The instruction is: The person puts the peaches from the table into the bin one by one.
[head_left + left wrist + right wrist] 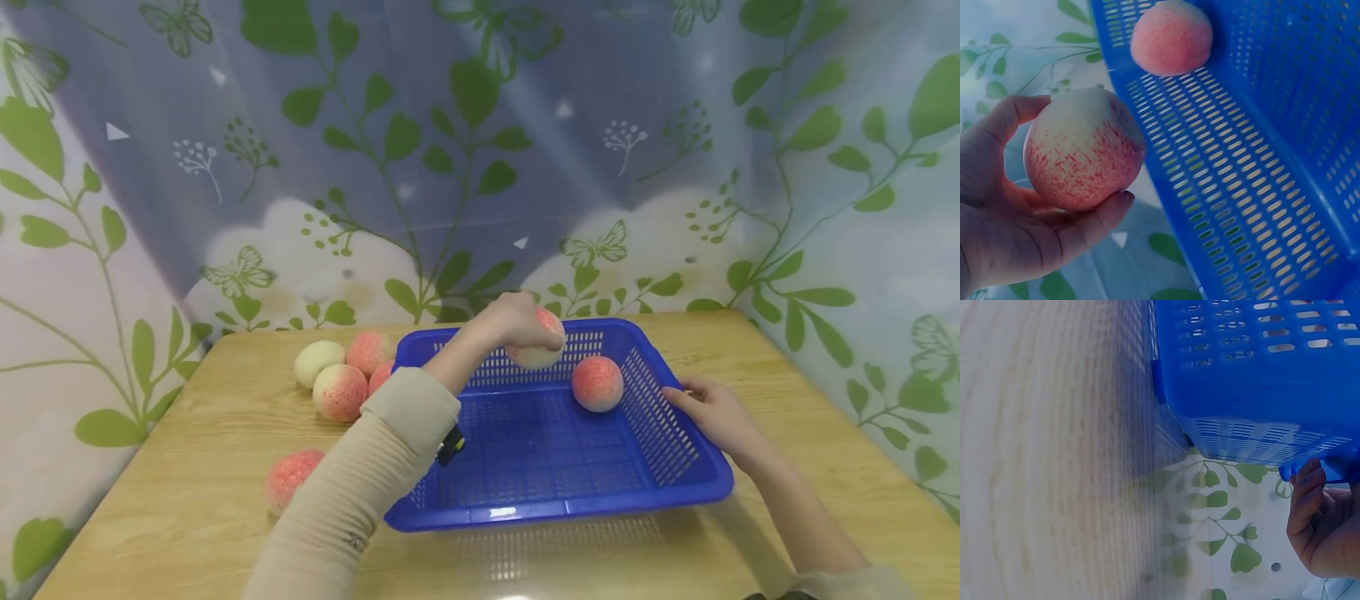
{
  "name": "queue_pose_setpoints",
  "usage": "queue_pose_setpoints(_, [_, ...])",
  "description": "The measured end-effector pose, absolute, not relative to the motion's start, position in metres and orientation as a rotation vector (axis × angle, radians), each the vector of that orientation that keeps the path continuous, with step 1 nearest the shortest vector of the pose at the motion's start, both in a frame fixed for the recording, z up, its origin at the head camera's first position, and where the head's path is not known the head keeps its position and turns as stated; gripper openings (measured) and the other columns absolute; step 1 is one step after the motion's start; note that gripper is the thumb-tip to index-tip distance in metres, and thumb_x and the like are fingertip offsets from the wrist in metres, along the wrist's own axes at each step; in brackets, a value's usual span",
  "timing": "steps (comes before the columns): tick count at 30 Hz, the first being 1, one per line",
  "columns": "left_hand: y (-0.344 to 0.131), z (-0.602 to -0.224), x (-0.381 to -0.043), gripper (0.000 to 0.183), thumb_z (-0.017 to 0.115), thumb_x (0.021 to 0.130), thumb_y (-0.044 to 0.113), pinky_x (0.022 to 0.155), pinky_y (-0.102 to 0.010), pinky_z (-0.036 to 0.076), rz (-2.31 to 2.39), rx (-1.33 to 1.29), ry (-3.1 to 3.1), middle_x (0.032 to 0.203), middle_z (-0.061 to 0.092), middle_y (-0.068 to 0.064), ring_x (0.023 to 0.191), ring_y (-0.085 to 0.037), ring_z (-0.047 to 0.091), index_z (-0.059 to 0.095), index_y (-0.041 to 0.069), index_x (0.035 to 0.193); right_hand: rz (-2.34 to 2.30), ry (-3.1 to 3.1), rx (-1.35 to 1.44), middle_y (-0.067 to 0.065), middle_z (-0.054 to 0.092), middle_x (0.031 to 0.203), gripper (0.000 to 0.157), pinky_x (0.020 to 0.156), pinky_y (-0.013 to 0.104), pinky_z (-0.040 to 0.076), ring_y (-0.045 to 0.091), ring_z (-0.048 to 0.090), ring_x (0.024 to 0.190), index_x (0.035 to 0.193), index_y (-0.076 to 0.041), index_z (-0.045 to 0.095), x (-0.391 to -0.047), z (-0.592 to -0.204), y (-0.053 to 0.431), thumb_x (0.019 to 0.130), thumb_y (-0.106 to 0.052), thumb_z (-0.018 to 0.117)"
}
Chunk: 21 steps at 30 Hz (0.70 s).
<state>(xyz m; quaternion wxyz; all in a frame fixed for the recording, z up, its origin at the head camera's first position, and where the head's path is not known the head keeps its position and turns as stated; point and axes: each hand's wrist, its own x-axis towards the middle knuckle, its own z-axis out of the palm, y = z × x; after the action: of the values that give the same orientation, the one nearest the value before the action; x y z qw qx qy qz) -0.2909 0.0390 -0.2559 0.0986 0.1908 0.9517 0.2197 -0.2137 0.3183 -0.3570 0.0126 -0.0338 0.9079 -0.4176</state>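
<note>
My left hand [512, 320] grips a pale peach [538, 354] with red speckles above the back part of a blue plastic basket [555, 505]. In the left wrist view, thumb and fingers curl around this peach [1079, 153], and it hangs apart from the basket wall. Another peach [597, 384], redder, lies inside at the basket's back right. With my right hand [716, 418] I hold the basket's right rim, the thumb on top. The right wrist view shows the fingers of that hand [1319, 528] bent at the rim, partly cut off by the frame edge.
Left of the basket, several peaches [341, 392] sit clustered on the wooden table [195, 433], one partly behind my sleeve. A single peach [291, 478] lies nearer the front left. Behind the table hangs a leaf-patterned cloth [480, 167].
</note>
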Motion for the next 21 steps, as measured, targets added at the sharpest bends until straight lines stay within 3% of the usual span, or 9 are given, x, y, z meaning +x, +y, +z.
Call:
queue_pose_setpoints(7, [0.051, -0.273, -0.294, 0.052, 0.067, 0.076, 0.034, 0.057, -0.025, 0.046, 0.655, 0.518, 2.831, 0.093, 0.053, -0.006, 0.076, -0.018, 0.053, 0.049, 0.004, 0.114, -1.342, 2.808, -0.102, 0.013, 0.063, 0.092, 0.053, 0.064, 0.030, 0.049, 0.016, 0.059, 0.075, 0.123, 0.011, 0.048, -0.213, -0.359, 0.318, 0.096, -0.035, 0.048])
queue_pose_setpoints(14, [0.056, -0.294, -0.294, 0.037, 0.070, 0.073, 0.030, 0.052, -0.025, 0.044, 0.608, 0.510, 2.811, 0.080, 0.054, -0.003, 0.065, -0.015, 0.050, 0.054, 0.006, 0.095, -1.335, 2.811, -0.087, 0.013, 0.063, 0.091, 0.054, 0.065, 0.030, 0.048, 0.016, 0.059, 0.075, 0.123, 0.010, 0.048, -0.213, -0.359, 0.318, 0.096, -0.036, 0.048])
queue_pose_setpoints(21, [0.063, -0.308, -0.288, 0.069, 0.072, 0.074, 0.032, 0.069, -0.029, 0.049, 0.535, 0.438, 2.777, 0.100, 0.056, -0.009, 0.086, -0.020, 0.055, 0.042, -0.002, 0.126, -1.343, 2.803, -0.092, 0.012, 0.064, 0.090, 0.052, 0.064, 0.029, 0.049, 0.016, 0.059, 0.074, 0.123, 0.010, 0.048, -0.214, -0.359, 0.319, 0.096, -0.035, 0.048])
